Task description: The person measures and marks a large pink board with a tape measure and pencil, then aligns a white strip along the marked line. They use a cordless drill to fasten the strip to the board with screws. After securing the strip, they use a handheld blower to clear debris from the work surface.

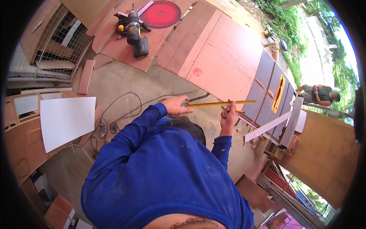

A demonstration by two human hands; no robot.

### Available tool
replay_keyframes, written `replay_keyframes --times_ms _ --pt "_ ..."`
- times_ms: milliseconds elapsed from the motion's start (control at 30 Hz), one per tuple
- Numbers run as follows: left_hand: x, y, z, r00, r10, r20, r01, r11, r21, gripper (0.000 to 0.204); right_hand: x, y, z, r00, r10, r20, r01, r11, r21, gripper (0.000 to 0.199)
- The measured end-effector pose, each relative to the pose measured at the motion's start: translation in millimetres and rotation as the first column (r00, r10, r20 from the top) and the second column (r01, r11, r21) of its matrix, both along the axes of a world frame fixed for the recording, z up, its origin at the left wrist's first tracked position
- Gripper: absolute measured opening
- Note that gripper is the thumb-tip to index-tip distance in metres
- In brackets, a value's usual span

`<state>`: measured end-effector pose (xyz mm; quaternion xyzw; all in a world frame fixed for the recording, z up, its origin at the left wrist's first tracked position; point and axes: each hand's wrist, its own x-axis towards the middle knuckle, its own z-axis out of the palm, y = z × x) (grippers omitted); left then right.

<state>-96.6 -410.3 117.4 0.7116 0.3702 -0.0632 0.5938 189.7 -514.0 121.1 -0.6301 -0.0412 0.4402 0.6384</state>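
Observation:
Low over the near edge of the pinkish plywood bench [225, 45], my left hand [174, 105] is closed around a tape measure, its case mostly hidden by the fingers. The yellow tape blade [209, 104] runs out to the right, roughly level. My right hand [228, 119] pinches the blade partway along, and the free end reaches past it over the saw table. A thin yellow pencil [239, 111] also sticks out from the fingers of my right hand. Both forearms are in blue sleeves.
A table saw [263, 82] with a yellow insert and pale fence [268, 126] stands right. A cordless drill [135, 36] and red circular saw blade [161, 15] lie far left. Cables [129, 95] cross the floor. A white panel [68, 122] is left; a person [324, 94] sits far right.

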Motion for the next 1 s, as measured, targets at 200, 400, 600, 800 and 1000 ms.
replay_keyframes --times_ms 200,400,600,800,1000 --pt "70.3 -5.5 -0.8 1.000 0.012 0.012 -0.012 1.000 -0.018 0.087 -10.1 -9.8 -6.2 0.990 0.134 0.044 -0.132 0.990 -0.058 0.026" --pt "154.9 -19.6 -9.9 0.994 -0.037 0.104 0.026 0.994 0.102 0.082 21.5 -39.9 2.0 0.973 0.173 0.151 -0.133 0.961 -0.244 0.028" --pt "264.3 25.5 -32.9 0.991 -0.117 0.066 0.087 0.934 0.346 0.076 122.5 -76.7 -9.6 0.855 0.049 0.516 0.102 0.960 -0.260 0.037" --pt "435.6 9.0 -24.6 0.964 -0.255 -0.079 0.226 0.620 0.752 0.068 275.1 -175.9 -9.1 0.644 -0.150 0.750 0.542 0.781 -0.310 0.033" --pt "528.0 -2.7 -41.9 0.931 -0.340 -0.136 0.281 0.425 0.861 0.065 342.1 -215.0 -71.4 0.678 -0.103 0.727 0.614 0.624 -0.484 0.042"
